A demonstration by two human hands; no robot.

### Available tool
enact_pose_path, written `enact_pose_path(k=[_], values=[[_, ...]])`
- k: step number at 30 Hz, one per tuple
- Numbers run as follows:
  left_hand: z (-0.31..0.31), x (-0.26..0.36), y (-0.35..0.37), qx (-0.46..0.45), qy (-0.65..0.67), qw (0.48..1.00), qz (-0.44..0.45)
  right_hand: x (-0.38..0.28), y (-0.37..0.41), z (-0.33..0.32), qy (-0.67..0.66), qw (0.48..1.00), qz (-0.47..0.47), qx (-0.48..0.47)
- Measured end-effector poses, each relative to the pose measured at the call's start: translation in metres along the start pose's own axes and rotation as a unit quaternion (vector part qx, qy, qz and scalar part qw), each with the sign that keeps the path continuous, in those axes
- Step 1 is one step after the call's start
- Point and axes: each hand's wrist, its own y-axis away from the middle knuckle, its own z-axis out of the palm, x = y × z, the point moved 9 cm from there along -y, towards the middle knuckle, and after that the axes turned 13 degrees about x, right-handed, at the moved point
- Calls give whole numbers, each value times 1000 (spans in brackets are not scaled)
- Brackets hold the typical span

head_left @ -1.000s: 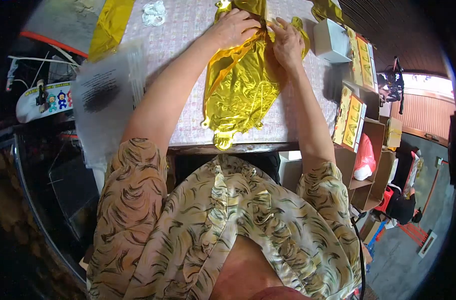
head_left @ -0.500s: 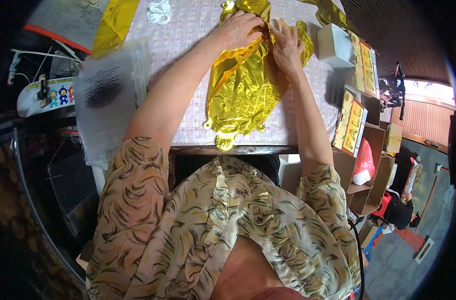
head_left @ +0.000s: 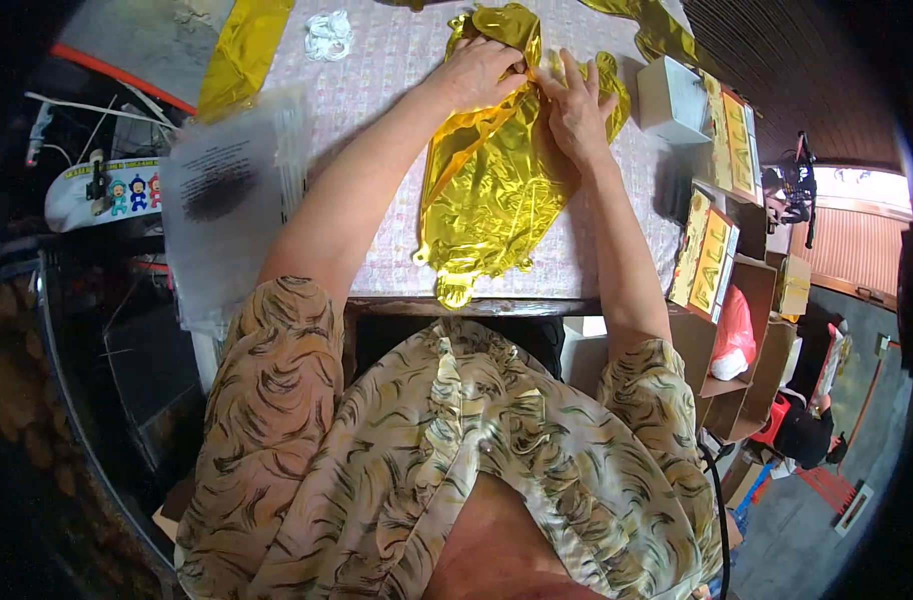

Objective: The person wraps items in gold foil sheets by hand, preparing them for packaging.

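Note:
A shiny gold foil balloon (head_left: 496, 200), flat and deflated, lies folded over itself on the cloth-covered table, with small tabs along its near edge. My left hand (head_left: 476, 78) is on its upper part, fingers curled into the foil at the fold and fingertips partly hidden. Just to the right, my right hand (head_left: 578, 112) rests on the balloon's right side. Its fingers are spread, and the thumb side touches the foil close to the left fingertips.
A bundle of white string (head_left: 328, 36) lies at the back left. More gold foil (head_left: 244, 60) hangs at the far left, above clear plastic bags (head_left: 226, 190). On the right stand a white box (head_left: 671, 100) and cardboard boxes (head_left: 741, 400). A person (head_left: 811, 430) is in the background.
The view has shifted slightly. My left fingers have curled further into the foil at the fold, while my right hand stays beside them with its fingers spread.

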Motion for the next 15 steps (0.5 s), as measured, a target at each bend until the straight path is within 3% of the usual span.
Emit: enact_pose_path(k=[2,4,8,10,11,13,14,15], values=[[-5,0,-4,2,-4,1000,0,2,-2,-1,-13,1000,6,-14],[1,-10,-7,-72,44,995,-54,2,-3,-2,-26,999,13,-28],[-19,-18,-22,-62,133,981,-126,3,-4,1,-9,999,13,-48],[-56,-34,-26,124,247,924,-263,3,-4,0,-2,999,17,-46],[-53,-39,-32,121,246,925,-263,1,-4,-2,0,999,5,-45],[-85,-76,-29,354,1,880,-315,-2,-6,-5,2,999,-4,-43],[-91,-69,-30,352,1,882,-314,-2,-7,-3,19,999,-13,-48],[-98,-33,-48,312,17,934,-171,-2,-7,-2,37,998,-21,-56]])
